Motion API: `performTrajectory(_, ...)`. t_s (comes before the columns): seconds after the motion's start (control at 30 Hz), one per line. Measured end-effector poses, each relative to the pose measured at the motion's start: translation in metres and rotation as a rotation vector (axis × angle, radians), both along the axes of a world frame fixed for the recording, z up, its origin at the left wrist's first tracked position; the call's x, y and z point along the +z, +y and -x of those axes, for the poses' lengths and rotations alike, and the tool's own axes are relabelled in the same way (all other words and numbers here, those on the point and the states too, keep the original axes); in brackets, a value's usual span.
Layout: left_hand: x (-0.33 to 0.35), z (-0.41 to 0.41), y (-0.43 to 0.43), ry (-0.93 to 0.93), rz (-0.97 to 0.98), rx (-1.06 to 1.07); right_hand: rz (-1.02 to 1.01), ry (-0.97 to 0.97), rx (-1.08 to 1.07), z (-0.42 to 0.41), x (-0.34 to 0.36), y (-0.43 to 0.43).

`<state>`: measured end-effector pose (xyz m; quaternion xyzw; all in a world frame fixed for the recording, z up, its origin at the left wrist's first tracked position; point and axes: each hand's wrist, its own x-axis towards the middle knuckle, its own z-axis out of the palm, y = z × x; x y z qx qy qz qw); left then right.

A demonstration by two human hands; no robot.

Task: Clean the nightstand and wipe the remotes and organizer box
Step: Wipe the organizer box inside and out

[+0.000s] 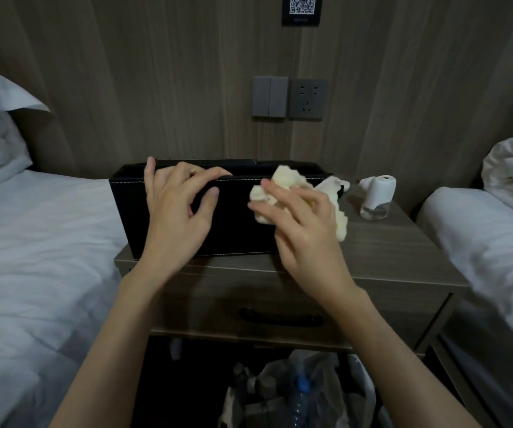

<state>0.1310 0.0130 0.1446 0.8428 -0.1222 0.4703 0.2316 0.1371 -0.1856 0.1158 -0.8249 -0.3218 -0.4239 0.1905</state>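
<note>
The left grip (pixel 175 208) holds the black organizer box (pixel 236 230) at its top front edge: the fingers are curled over the stitched rim and the thumb lies against the front wall. The right grip (pixel 304 230) is closed around a crumpled pale yellow cloth (pixel 286 177) and presses it on the upper part of the same front wall, just to the right of the left grip. Some of the cloth comes out above and to the right of the fingers and reaches over the rim of the box.

The box stands upright on the wooden surface (pixel 387 242) of the nightstand, under both grips, with its left end at the left edge of the surface. What is inside the box is too dark to tell.

To the right of the right grip, apart from the box, a small clear bottle (pixel 375 196) with a white top stands on the surface. Below the grips is a drawer with a dark handle (pixel 281 318), and lower still a plastic bag (pixel 326 381) holding bottles. A bed with white sheets (pixel 33 242) is left of the left grip, and a second bed (pixel 495 227) is right of the right grip. Behind the box, on the wood wall, are a grey switch (pixel 269 96) and a socket (pixel 307 98).
</note>
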Motion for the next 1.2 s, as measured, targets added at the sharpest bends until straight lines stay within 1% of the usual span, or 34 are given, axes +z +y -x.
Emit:
performTrajectory(0.1, 0.003, -0.002, 0.002, 0.002, 0.049, -0.018, 0.136, -0.006, 0.082, 0.000, -0.027, 0.006)
performTrajectory(0.17, 0.003, -0.003, 0.002, -0.005, 0.076, -0.023, 0.206, 0.039, 0.137, 0.002, -0.039, 0.006)
performTrajectory(0.23, 0.003, -0.003, 0.001, -0.010, 0.086, -0.026, 0.229, 0.103, 0.162, 0.007, -0.043, 0.003)
performTrajectory(0.3, 0.003, -0.002, 0.001, -0.010, 0.104, -0.033, 0.236, 0.101, 0.169, 0.013, -0.038, 0.000)
performTrajectory(0.37, 0.003, -0.002, 0.002, -0.011, 0.138, -0.051, 0.191, -0.006, 0.144, 0.022, -0.024, -0.003)
performTrajectory(0.47, 0.005, -0.002, 0.009, -0.020, 0.194, -0.088, 0.030, -0.205, 0.063, 0.030, 0.004, -0.009)
performTrajectory(0.53, 0.007, -0.002, 0.014, -0.026, 0.225, -0.120, -0.015, -0.245, 0.029, 0.028, 0.017, -0.015)
performTrajectory(0.67, 0.008, -0.003, 0.018, -0.008, 0.238, -0.144, 0.040, -0.198, 0.001, 0.022, 0.007, -0.012)
performTrajectory(0.77, 0.009, -0.004, 0.021, 0.001, 0.241, -0.164, 0.090, -0.122, 0.062, 0.022, -0.013, -0.004)
performTrajectory(0.9, 0.009, -0.006, 0.024, 0.008, 0.296, -0.190, 0.212, 0.021, 0.164, 0.025, -0.026, -0.010)
performTrajectory(0.97, 0.009, -0.005, 0.028, 0.021, 0.290, -0.191, 0.241, 0.058, 0.200, 0.032, -0.026, -0.014)
performTrajectory(1.03, 0.011, -0.003, 0.030, 0.046, 0.233, -0.161, 0.161, 0.005, 0.190, 0.043, -0.018, -0.017)
performTrajectory(1.13, 0.012, 0.003, 0.018, 0.075, 0.078, -0.048, -0.058, -0.137, 0.146, 0.050, -0.002, -0.026)
performTrajectory(1.2, 0.011, 0.009, -0.005, 0.079, 0.016, -0.070, -0.163, -0.163, 0.084, 0.044, 0.002, -0.037)
